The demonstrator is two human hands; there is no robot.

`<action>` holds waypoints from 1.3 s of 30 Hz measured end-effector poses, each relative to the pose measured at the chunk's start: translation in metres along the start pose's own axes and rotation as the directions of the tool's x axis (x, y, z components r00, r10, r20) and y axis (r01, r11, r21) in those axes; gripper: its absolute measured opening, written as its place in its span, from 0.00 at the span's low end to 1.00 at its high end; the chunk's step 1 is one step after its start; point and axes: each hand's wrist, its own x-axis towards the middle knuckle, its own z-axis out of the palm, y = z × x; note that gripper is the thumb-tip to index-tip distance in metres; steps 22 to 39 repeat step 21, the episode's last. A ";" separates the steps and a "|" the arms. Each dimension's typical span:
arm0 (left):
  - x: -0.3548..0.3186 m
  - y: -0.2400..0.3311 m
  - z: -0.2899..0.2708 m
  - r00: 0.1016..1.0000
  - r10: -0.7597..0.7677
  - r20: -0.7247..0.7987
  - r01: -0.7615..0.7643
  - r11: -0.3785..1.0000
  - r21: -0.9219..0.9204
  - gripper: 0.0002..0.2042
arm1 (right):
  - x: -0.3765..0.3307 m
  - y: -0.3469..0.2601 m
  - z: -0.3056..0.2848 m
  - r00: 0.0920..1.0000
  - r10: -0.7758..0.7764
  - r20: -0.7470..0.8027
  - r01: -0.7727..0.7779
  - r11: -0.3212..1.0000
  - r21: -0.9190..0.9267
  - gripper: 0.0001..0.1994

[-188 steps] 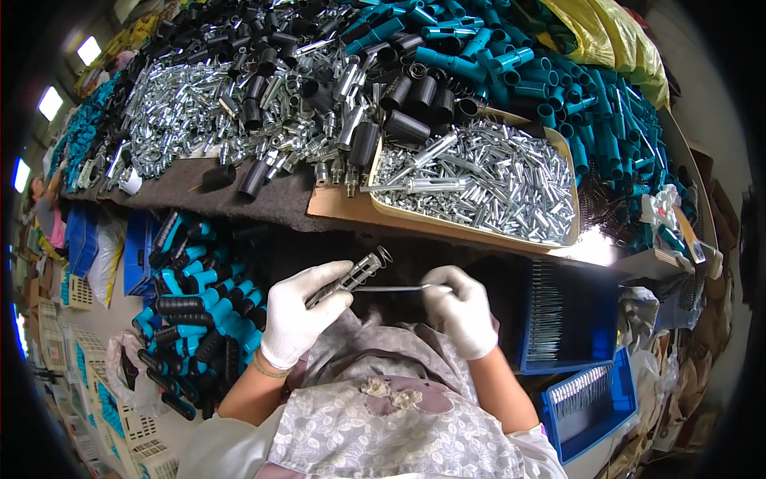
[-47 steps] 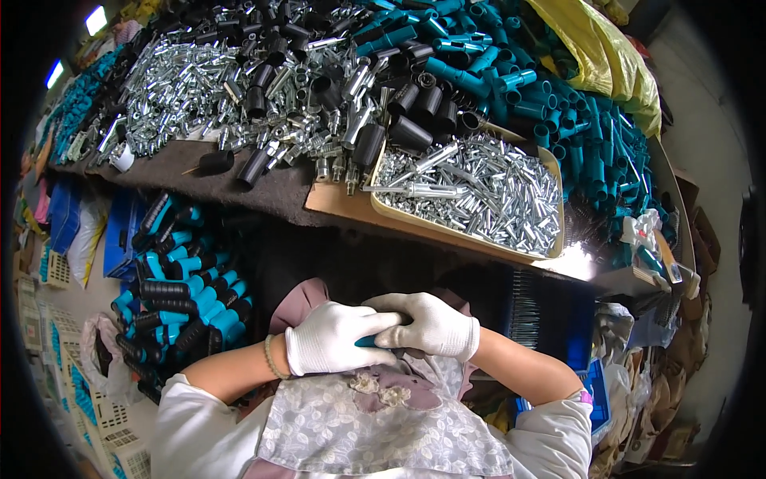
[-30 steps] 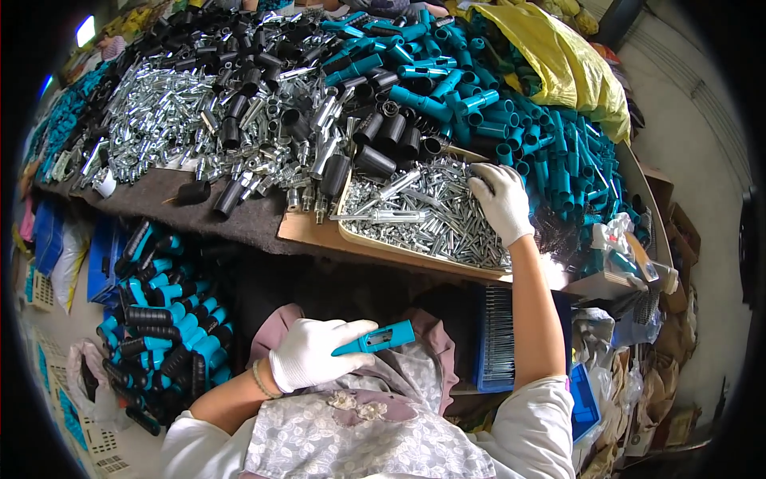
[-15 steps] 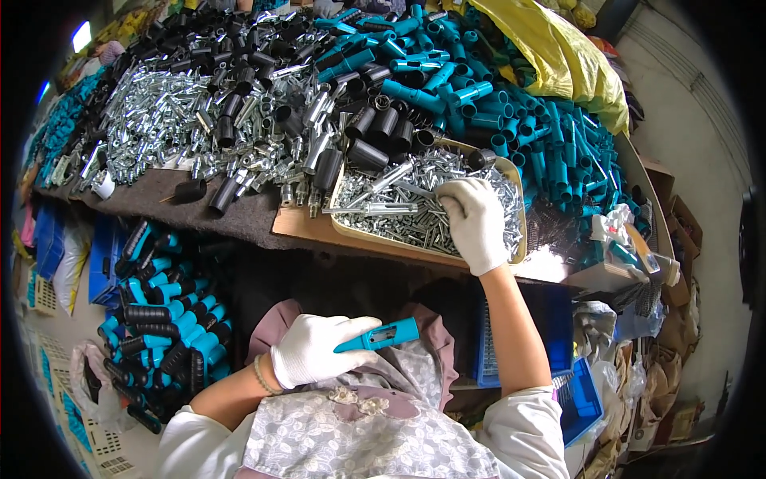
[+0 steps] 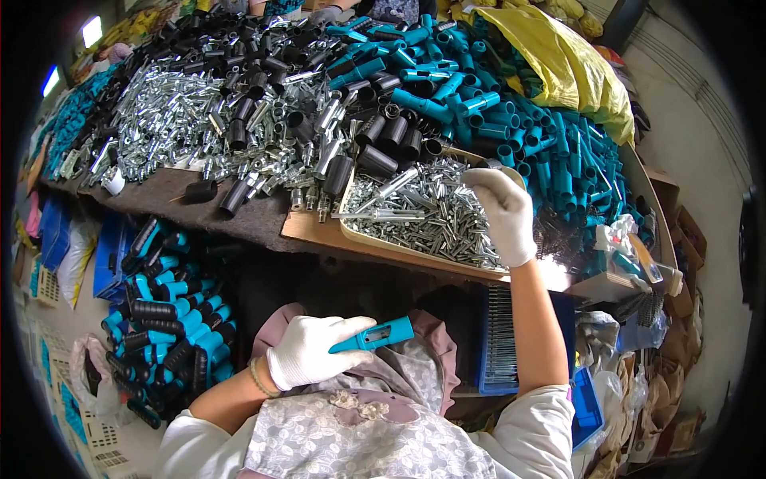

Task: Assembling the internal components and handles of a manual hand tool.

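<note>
My left hand point(image 5: 319, 351), in a white glove, is closed round a teal plastic tube point(image 5: 373, 336) above my lap. The tube has a slot cut in its side, and some metal shows inside. Over the right end of a cream tray point(image 5: 415, 254) is my right hand point(image 5: 507, 214), also gloved in white. Its fingers are curled together, and whatever they hold is hidden. Small metal pins point(image 5: 439, 209) fill the tray. Two longer slotted metal tubes point(image 5: 395, 215) lie across its left side.
Heaps of silver metal parts point(image 5: 167, 108), black sleeves point(image 5: 379, 160) and teal tubes point(image 5: 487, 112) cover the bench. Teal-and-black handles point(image 5: 171, 319) are piled below left. A blue crate point(image 5: 484, 375) of thin rods stands below right. Another person's gloved hand point(image 5: 325, 16) shows at the far side.
My right hand has moved right across the tray from the middle of the pins. My left hand still holds the teal tube in nearly the same place. Another person's hand has appeared at the far side.
</note>
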 end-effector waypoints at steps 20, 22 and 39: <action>-0.003 -0.005 -0.011 0.999 -0.023 -0.026 0.025 0.997 0.070 0.23 | -0.009 -0.011 0.001 0.955 -0.159 0.251 0.287 0.711 -0.642 0.10; -0.003 -0.004 -0.011 0.999 -0.017 -0.038 0.020 0.997 0.075 0.23 | -0.011 -0.010 0.004 0.954 -0.157 0.257 0.289 0.716 -0.636 0.10; -0.003 -0.004 -0.011 0.999 -0.017 -0.038 0.020 0.997 0.075 0.23 | -0.011 -0.010 0.004 0.954 -0.157 0.257 0.289 0.716 -0.636 0.10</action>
